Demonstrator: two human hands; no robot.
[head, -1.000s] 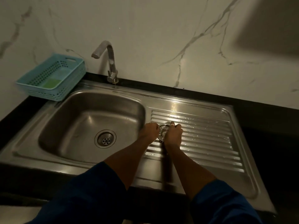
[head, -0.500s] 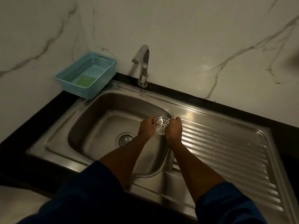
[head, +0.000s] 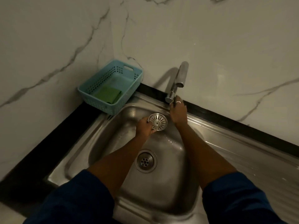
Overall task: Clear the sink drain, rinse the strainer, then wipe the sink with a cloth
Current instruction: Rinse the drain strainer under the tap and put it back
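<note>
My left hand (head: pixel 144 127) holds the round metal strainer (head: pixel 158 121) by its left edge, above the far part of the steel sink basin (head: pixel 171 188). The strainer sits below the tap (head: pixel 178 80). My right hand (head: pixel 178 113) reaches to the tap's base, its fingers on the small handle there. No water stream is visible. The open drain (head: pixel 146 160) lies in the basin floor, nearer to me. A green cloth (head: pixel 108 95) lies folded in the blue basket (head: pixel 90 92).
The blue basket stands on the black counter (head: pixel 48 147) at the sink's far left corner, against the marble wall. A ribbed drainboard (head: pixel 252 160) with water drops runs to the right of the basin.
Both hands held the strainer over the drainboard, then carried it left over the basin. Now my right hand has let go and reached the tap; the left alone holds the strainer.
</note>
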